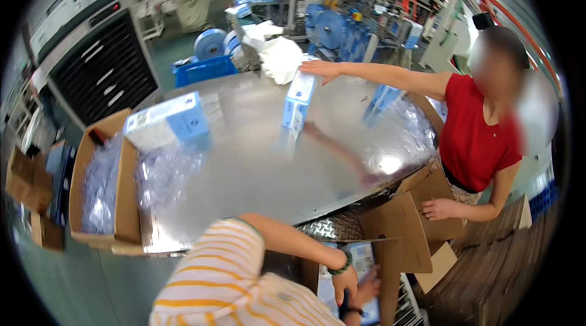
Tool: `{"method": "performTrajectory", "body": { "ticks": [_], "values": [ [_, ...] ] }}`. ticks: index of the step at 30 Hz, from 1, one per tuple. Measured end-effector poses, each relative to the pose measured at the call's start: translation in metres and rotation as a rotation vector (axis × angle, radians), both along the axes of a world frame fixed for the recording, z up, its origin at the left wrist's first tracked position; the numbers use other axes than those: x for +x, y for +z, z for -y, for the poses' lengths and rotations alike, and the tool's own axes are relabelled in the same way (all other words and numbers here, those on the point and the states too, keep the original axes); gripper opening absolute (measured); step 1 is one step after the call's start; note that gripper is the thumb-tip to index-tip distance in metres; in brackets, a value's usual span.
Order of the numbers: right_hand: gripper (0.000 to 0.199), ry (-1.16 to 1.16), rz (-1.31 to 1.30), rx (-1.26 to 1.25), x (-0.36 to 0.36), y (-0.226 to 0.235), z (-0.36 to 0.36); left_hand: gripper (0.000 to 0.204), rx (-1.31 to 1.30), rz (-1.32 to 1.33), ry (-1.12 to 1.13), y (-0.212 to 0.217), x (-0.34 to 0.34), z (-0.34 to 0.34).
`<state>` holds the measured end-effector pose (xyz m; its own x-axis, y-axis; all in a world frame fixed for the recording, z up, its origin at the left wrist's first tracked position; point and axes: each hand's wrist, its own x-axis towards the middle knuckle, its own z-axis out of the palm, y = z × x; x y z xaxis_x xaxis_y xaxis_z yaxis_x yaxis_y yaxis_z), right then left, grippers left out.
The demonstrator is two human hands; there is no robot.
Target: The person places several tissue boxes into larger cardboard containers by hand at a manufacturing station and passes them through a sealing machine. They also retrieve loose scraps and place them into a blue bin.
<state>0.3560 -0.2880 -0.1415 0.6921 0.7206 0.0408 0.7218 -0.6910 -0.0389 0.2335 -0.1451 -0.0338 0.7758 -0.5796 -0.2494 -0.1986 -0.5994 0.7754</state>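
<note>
Both my hands are low in the picture, over an open cardboard carton [400,228] that holds blue-and-white boxes [361,257]. My left hand [346,283], with a green bead bracelet at the wrist, reaches down above the boxes. Its fingers point downward and look apart, with nothing visible in them. Just to its right, my right hand [366,291] has its fingers spread near the carton's inner wall; a dark band is on that wrist. The left hand partly covers the lower boxes, and motion blurs the right fingertips.
Across the metal table [244,161], a co-worker in a red top [482,124] touches an upright blue-and-white box [299,100]. More boxes [168,119] lie at left beside a carton of clear plastic packets [101,185]. Flattened cardboard [506,265] is stacked at right.
</note>
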Motion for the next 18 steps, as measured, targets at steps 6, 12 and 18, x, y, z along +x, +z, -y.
{"method": "performTrajectory", "body": {
  "ticks": [6, 12, 18],
  "values": [
    [0.096, -0.039, 0.017, -0.103, 0.04, -0.061, -0.015, 0.029, -0.368, 0.403, 1.098, -0.006, -0.148, 0.043],
    [0.085, 0.143, -0.296, -0.055, 0.076, -0.088, -0.015, 0.028, 0.098, 0.354, 1.889, -0.067, -0.382, 0.14],
    [0.068, 0.155, -0.059, 0.647, 0.001, 0.033, -0.062, 0.019, 0.286, 0.17, 2.743, -0.066, -0.662, 0.389]
  ]
}}
